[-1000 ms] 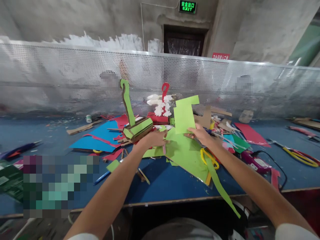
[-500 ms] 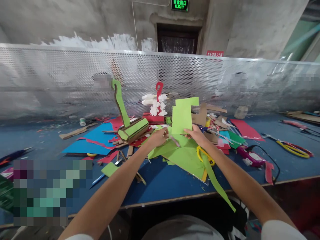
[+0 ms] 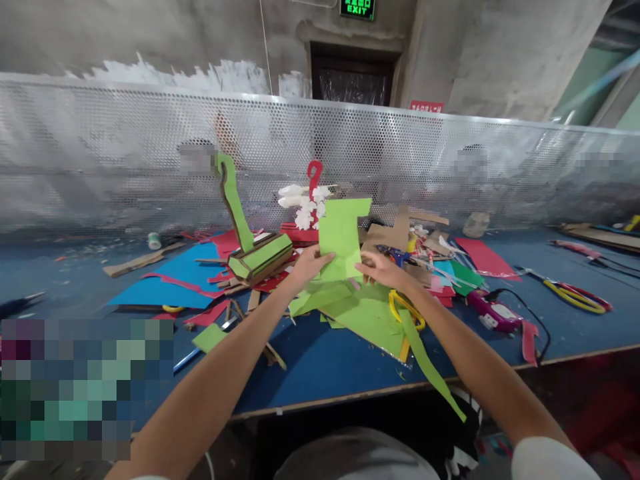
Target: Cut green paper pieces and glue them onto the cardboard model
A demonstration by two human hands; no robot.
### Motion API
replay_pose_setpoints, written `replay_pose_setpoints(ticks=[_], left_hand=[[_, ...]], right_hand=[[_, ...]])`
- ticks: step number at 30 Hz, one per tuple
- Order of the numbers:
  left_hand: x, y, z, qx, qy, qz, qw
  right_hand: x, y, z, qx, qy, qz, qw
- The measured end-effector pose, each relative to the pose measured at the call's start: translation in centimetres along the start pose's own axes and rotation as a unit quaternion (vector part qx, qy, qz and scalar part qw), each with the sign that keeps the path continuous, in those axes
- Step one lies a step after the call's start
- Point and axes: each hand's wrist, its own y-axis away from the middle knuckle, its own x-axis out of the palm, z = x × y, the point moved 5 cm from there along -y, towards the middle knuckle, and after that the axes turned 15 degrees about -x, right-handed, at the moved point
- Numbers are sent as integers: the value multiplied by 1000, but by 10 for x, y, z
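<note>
Both hands hold up a light green paper sheet (image 3: 340, 233) with a tab sticking out at its top right. My left hand (image 3: 311, 263) pinches its lower left edge. My right hand (image 3: 379, 268) grips the lower right corner. Beneath them lie more green sheets and offcuts (image 3: 360, 313). Yellow-handled scissors (image 3: 407, 310) rest by my right forearm, and a long green strip (image 3: 433, 373) hangs over the table edge. To the left stands a green and brown cardboard model (image 3: 260, 257) with a tall curved neck. Behind the sheet is a red piece with white flower-like shapes (image 3: 307, 207).
Blue card (image 3: 170, 277) and red scraps lie on the left. A purple tool with a cord (image 3: 495, 313), pliers with yellow and red handles (image 3: 570, 293) and red card (image 3: 485, 257) are on the right. A perforated metal screen (image 3: 400, 160) runs along the back.
My left hand has come up and taken hold of the green sheet's left side. The sheet has shifted left and my right hand has moved with it.
</note>
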Motion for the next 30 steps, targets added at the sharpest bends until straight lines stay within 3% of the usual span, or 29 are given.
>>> replay_pose_setpoints(ticks=[2,4,7,11,17,21,25,30], left_hand=[[-9,-1,2,-3,-7,-36,999],[-17,-4,6,-7,-16,-57,998],[-24,-8,11,-9,-15,-77,997],[-26,-12,14,-12,15,-84,996],[-24,-9,10,11,24,-80,996],[-24,-9,11,21,37,-73,996],[-26,-10,13,20,48,-79,995],[-29,-11,13,29,54,-128,990]], right_hand=[[-23,8,8,-3,165,7,986],[-43,19,12,20,311,38,949],[-57,36,4,85,399,136,903],[-53,50,-9,164,399,218,876],[-44,50,1,181,459,178,851],[-39,51,8,195,472,207,835],[-38,50,11,214,468,208,832],[-49,51,18,177,463,190,848]])
